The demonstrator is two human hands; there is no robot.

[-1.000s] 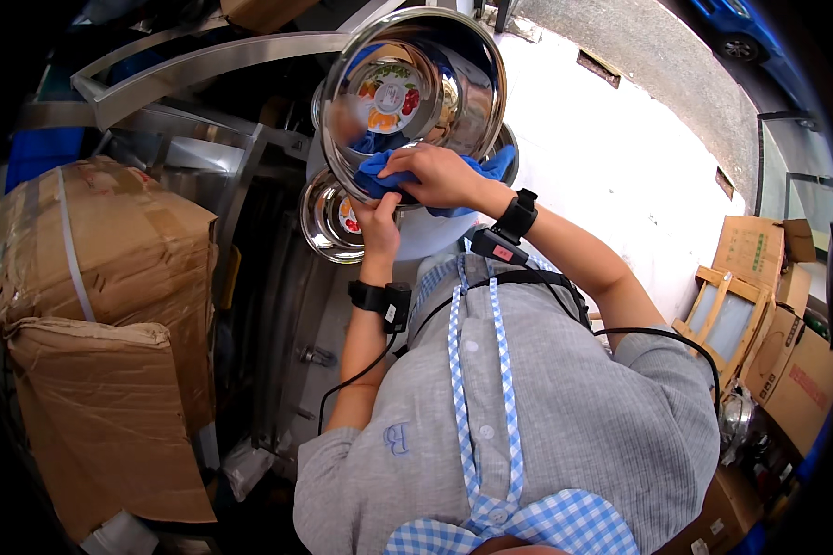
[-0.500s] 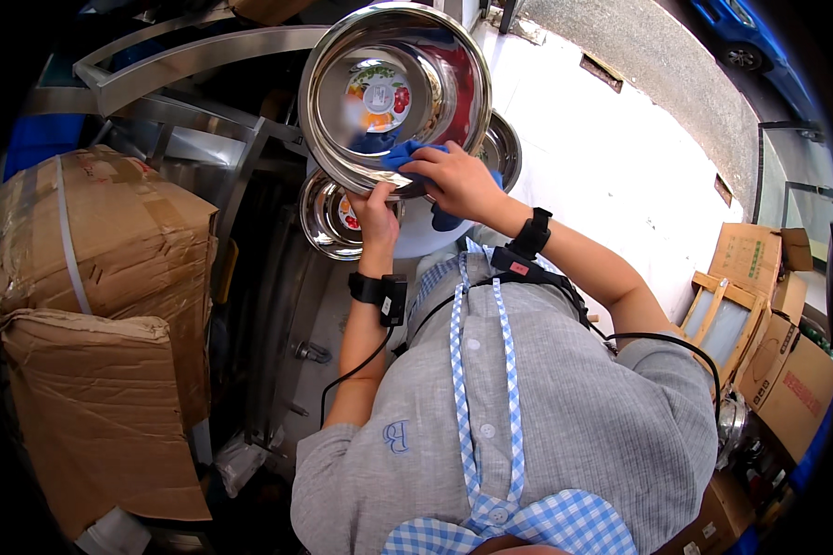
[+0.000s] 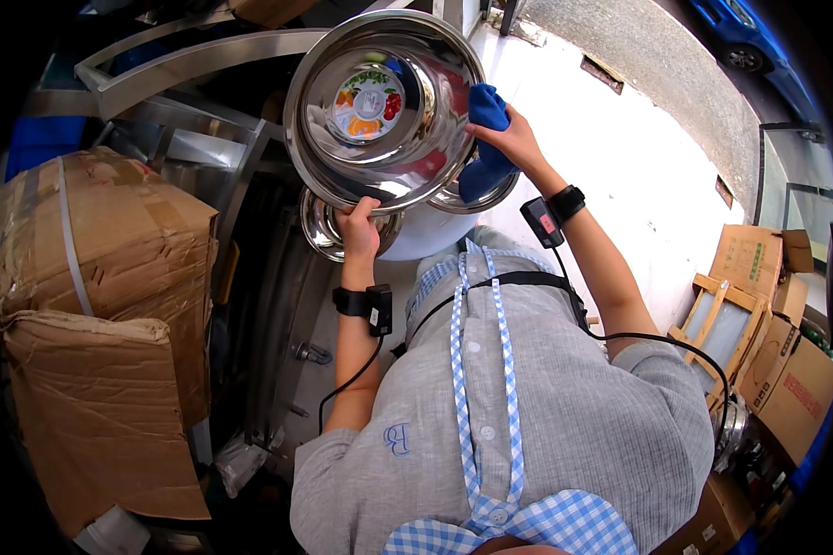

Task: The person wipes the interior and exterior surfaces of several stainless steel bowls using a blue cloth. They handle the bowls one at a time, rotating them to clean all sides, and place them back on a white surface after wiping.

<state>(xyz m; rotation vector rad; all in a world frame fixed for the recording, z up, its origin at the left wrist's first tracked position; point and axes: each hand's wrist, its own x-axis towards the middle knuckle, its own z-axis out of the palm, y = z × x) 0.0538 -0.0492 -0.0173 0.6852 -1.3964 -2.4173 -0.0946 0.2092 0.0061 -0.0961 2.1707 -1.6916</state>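
A large shiny steel basin (image 3: 426, 180) is tilted up before me, its inside facing me, with a round fruit-printed label (image 3: 368, 104) on the bottom. My left hand (image 3: 359, 229) grips its near rim, thumb over the edge. At the basin's right rim, my right hand (image 3: 514, 141) holds a bunched blue cloth (image 3: 487, 176), part of which hangs down. Behind and below are two smaller steel bowls: the left bowl (image 3: 317, 228) and the right bowl (image 3: 502, 192), both partly hidden by the big basin. They rest by a whitish rounded surface (image 3: 426, 239).
A metal frame (image 3: 204, 69) stands at the far left, above large taped cardboard boxes (image 3: 111, 231). More cartons (image 3: 796, 379) and a wooden crate (image 3: 713, 314) are at the right. Cables run from the black wrist straps on both my arms. A blue car (image 3: 750, 37) is outside at the far right.
My right hand has moved with the blue cloth from the near inner rim to the basin's right edge. The basin has shifted slightly left and turned, and my left hand has moved slightly left with it.
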